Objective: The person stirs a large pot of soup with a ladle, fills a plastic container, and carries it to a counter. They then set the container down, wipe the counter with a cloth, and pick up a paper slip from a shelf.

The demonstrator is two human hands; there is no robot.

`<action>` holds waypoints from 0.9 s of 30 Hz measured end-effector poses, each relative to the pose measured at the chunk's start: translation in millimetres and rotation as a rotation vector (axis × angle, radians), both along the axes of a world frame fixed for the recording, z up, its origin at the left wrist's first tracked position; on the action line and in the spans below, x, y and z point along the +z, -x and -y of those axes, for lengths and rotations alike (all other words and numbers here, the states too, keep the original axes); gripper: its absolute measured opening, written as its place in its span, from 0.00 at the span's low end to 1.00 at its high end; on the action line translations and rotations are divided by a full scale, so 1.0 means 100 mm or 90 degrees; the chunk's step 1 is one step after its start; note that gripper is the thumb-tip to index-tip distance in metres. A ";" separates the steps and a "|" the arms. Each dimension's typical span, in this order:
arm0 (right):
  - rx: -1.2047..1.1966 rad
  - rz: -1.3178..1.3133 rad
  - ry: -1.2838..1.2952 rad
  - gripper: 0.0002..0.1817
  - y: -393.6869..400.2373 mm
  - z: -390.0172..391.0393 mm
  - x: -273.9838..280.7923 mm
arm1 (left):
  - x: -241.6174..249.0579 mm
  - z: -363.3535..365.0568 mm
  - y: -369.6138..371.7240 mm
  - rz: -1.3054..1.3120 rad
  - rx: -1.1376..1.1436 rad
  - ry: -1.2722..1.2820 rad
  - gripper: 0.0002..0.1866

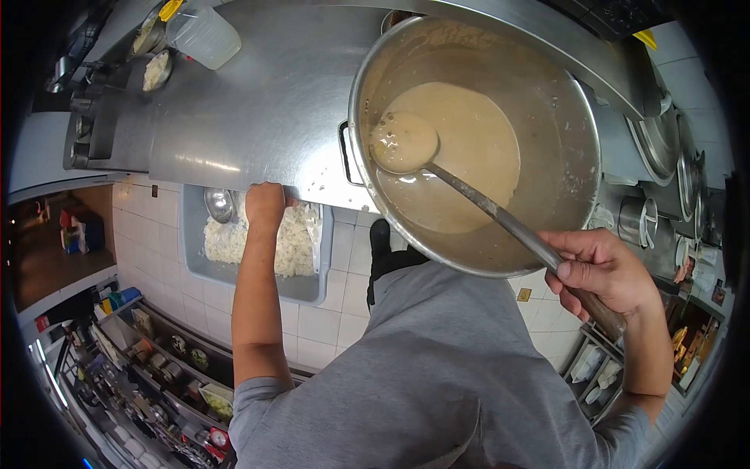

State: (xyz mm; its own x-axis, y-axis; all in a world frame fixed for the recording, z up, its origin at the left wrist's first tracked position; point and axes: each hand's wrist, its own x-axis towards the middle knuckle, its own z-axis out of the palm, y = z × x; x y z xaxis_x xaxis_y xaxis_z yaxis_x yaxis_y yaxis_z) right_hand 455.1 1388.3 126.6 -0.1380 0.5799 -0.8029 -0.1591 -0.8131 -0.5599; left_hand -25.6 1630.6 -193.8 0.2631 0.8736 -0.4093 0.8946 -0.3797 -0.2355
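My right hand (598, 273) is wrapped around the long handle of a metal ladle (492, 209). The ladle's bowl, full of pale liquid with small dark bits, hangs in a large steel pot (558, 141). More of the cloudy beige liquid (476, 133) lies in the pot. My left hand (267, 205) is closed in a fist at the front edge of the steel counter (258, 94); its fingertips are hidden, so what it grips cannot be made out. Below it, a grey tub (312, 291) holds white rice-like food (293, 242) and a round metal bowl or scoop (219, 205).
A clear plastic container (205, 37) and a bowl of white food (158, 70) stand at the counter's far left. Shelves with containers (156, 367) run along the lower left. Metal pans and lids (660, 148) are on the right. The floor is white tile (320, 328).
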 end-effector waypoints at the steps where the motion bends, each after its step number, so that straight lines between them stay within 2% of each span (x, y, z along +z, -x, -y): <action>1: -0.008 -0.012 -0.004 0.29 0.00 0.01 0.00 | -0.01 0.00 0.01 -0.005 -0.001 0.001 0.27; 16: -0.107 -0.099 -0.046 0.31 -0.03 0.28 -0.07 | -0.02 0.02 0.02 0.001 0.012 -0.001 0.27; 27: -0.141 -0.096 -0.088 0.32 -0.04 0.56 -0.19 | -0.01 0.03 -0.01 -0.008 0.000 0.002 0.28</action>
State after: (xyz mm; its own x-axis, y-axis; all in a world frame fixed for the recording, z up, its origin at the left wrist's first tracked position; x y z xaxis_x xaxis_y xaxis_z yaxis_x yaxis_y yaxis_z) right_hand 458.7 1332.7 107.5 -0.1078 0.7113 -0.6946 -0.4136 -0.6674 -0.6193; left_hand -24.9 1628.0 -195.0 0.2581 0.8722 -0.4156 0.8913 -0.3810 -0.2460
